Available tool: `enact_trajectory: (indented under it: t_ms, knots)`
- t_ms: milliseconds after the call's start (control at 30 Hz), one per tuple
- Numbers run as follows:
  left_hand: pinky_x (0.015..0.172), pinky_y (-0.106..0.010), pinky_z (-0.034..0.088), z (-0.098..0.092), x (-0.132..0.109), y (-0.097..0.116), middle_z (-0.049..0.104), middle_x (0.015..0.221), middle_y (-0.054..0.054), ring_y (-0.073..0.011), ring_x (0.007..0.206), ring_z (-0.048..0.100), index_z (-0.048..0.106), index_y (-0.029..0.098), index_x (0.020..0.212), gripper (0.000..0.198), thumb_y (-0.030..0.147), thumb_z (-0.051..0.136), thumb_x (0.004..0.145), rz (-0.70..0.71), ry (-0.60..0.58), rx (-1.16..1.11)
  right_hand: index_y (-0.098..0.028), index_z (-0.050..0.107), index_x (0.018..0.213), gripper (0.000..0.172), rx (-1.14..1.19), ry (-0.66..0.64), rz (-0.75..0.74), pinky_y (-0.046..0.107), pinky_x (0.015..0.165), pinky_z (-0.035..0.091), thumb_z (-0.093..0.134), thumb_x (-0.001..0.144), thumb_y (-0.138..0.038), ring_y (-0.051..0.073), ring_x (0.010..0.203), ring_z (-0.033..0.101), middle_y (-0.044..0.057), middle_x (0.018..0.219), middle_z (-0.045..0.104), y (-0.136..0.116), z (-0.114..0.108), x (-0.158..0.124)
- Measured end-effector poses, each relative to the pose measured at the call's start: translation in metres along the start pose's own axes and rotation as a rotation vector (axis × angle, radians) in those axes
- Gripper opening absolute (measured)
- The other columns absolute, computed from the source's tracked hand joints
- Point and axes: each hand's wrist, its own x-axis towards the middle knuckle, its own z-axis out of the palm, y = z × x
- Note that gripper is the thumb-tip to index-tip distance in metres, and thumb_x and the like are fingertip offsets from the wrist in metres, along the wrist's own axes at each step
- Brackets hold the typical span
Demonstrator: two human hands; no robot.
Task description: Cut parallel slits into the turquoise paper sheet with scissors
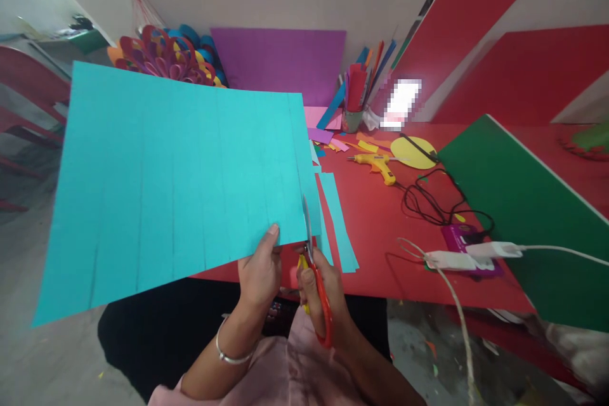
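Note:
A large turquoise paper sheet [181, 171], ruled with dark pencil lines, is held up over the table's front edge. My left hand [261, 269] pinches its lower right edge, thumb on top. Wrapped round the red and yellow handles of the scissors [322, 295], my right hand [323, 279] holds them just beside the left. The blades lie at the sheet's right side, along a drawn line, with a narrow strip to their right. Cut turquoise strips [340, 222] rest on the red table beyond the scissors.
On the red table [375, 222] lie a yellow glue gun [375, 165], a yellow paper oval [413, 152] and a purple power strip [469, 247] with cables. A cup [353, 120] holds paper strips. A green board [533, 222] leans at right; paper-loop flowers [166, 57] stand behind.

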Motion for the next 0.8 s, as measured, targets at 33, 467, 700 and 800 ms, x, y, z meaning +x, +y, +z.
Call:
enact_trajectory:
  t_ms: [33,467,700,800]
  knots:
    - [0.090,-0.032,0.062,-0.001,0.001,-0.001,0.083,0.090,-0.006,-0.0232,0.088,0.078,0.081,0.019,0.081,0.017,0.021,0.092,0.070,0.004,-0.001,-0.008,-0.023,0.064,0.118,0.050,0.007,0.001,0.002,0.024,0.047,0.040,0.050,0.104,-0.070,0.013,0.055,0.046,-0.003,0.070,0.049,0.001,0.000,0.000]
    - [0.105,-0.041,0.060,0.007,-0.004,0.006,0.083,0.107,-0.010,-0.0307,0.118,0.075,0.079,0.021,0.094,0.012,0.026,0.082,0.083,-0.003,-0.017,-0.034,-0.026,0.014,0.174,0.088,-0.003,0.067,-0.021,0.022,0.046,0.043,0.055,0.105,-0.062,0.013,0.051,0.048,-0.006,0.072,0.054,0.014,0.002,-0.001]
    - [0.100,-0.033,0.061,0.006,-0.002,0.014,0.083,0.096,-0.005,-0.0219,0.098,0.077,0.080,0.018,0.086,0.010,0.027,0.084,0.082,-0.013,0.042,0.020,-0.028,0.009,0.176,0.087,-0.086,0.042,-0.053,0.024,0.047,0.047,0.054,0.107,-0.054,0.015,0.051,0.053,-0.005,0.070,0.058,0.007,-0.004,0.002]
    - [0.103,-0.033,0.060,0.002,0.000,0.011,0.084,0.104,-0.007,-0.0226,0.103,0.077,0.082,0.017,0.092,0.017,0.030,0.086,0.082,0.015,-0.010,0.036,-0.027,0.020,0.175,0.081,-0.069,0.002,-0.042,0.024,0.047,0.046,0.052,0.107,-0.056,0.014,0.050,0.050,-0.004,0.070,0.060,0.007,-0.005,0.003]
